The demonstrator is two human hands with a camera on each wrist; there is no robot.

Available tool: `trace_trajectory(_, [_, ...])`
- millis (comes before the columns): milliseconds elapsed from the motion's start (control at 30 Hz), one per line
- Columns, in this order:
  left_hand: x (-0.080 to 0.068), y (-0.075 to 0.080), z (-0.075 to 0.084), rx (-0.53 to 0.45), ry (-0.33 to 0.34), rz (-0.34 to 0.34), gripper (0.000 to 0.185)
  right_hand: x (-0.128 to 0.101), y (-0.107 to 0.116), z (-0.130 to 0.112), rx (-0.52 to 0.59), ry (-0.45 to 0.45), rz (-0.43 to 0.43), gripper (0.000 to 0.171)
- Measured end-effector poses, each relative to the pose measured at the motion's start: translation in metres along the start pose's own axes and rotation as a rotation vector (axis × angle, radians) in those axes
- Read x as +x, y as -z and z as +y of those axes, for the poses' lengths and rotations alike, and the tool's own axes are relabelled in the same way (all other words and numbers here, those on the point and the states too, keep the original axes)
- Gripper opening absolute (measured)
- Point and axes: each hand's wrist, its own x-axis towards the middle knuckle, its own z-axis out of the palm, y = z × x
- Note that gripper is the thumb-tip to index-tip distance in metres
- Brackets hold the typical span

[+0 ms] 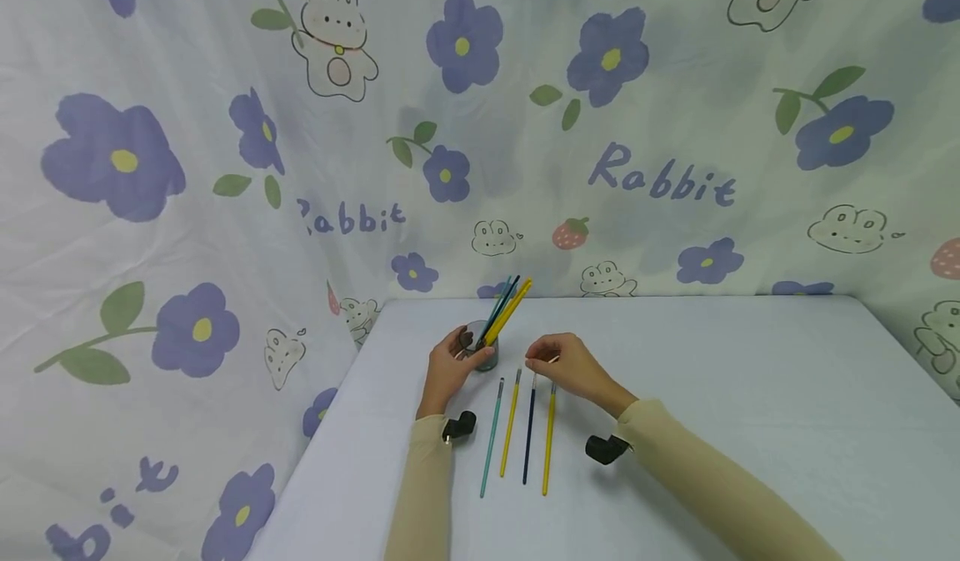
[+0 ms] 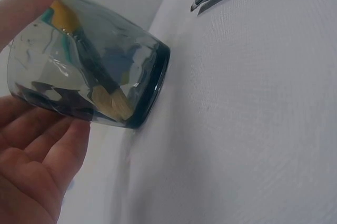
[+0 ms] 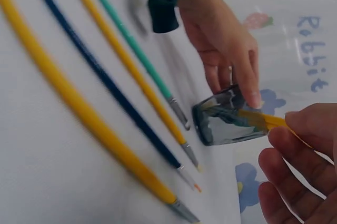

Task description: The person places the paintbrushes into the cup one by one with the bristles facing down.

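Note:
My left hand [image 1: 446, 378] grips a smoky clear glass [image 1: 487, 362], thumb near the rim and fingers around the far side. Several paintbrushes stand in it, bristles down, among them a yellow one [image 1: 510, 311]. Beside the glass, four lie side by side: a teal paintbrush [image 1: 491, 438], a yellow paintbrush [image 1: 511, 423], a navy paintbrush [image 1: 529, 436] and a thicker yellow paintbrush [image 1: 549, 444]. Above their bristle ends hovers my right hand [image 1: 573, 368], fingers loosely bent. Its thumb and fingertips overlap the glass's yellow handle in the right wrist view.
A white cloth covers the table [image 1: 735, 428]. Behind and to the left hangs a curtain [image 1: 525, 127] with flowers and rabbits. Small black cameras [image 1: 603, 449] sit at both wrists.

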Motion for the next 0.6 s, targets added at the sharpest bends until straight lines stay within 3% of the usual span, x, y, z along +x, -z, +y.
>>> trace_trajectory(233, [-0.001, 0.001, -0.001, -0.017, -0.009, -0.003, 0.091, -0.024, 0.001, 0.007, -0.107, 0.107, -0.131, 0.009])
trace_trajectory(600, [-0.001, 0.001, -0.001, -0.022, -0.016, -0.015, 0.091, -0.05, 0.0, 0.009, -0.311, 0.166, -0.253, 0.015])
